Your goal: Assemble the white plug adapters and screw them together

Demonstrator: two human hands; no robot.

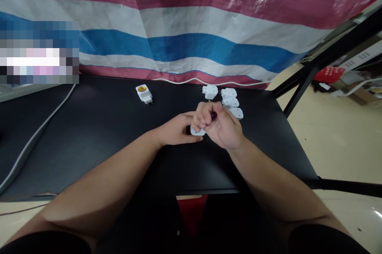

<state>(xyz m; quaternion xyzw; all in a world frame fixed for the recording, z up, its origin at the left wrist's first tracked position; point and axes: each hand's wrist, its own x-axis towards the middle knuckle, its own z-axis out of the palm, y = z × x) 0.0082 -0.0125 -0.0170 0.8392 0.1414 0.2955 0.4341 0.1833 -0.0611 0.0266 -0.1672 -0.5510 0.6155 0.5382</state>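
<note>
My left hand (178, 128) is closed around a white plug adapter (197, 132) low over the black table, its fingers and thumb on either side. Just above it, my right hand (222, 125) is curled with the fingers bent inward. Something dark and shiny shows inside that grip, mostly hidden, so its kind cannot be made out. Behind my right hand, several white plug adapters (229, 93) lie close together, one of them partly covered by the hand. One more adapter (210, 91) lies left of them with its pins pointing left. Farther left is a white plug-in lamp holder (144, 94) with a gold-coloured socket.
The black table (98, 134) ends at a striped plastic sheet (185, 47) hanging behind it. A white cable (191, 81) runs along the back edge, and a grey one (38, 136) crosses the left side. A black metal frame (316, 63) stands on the right.
</note>
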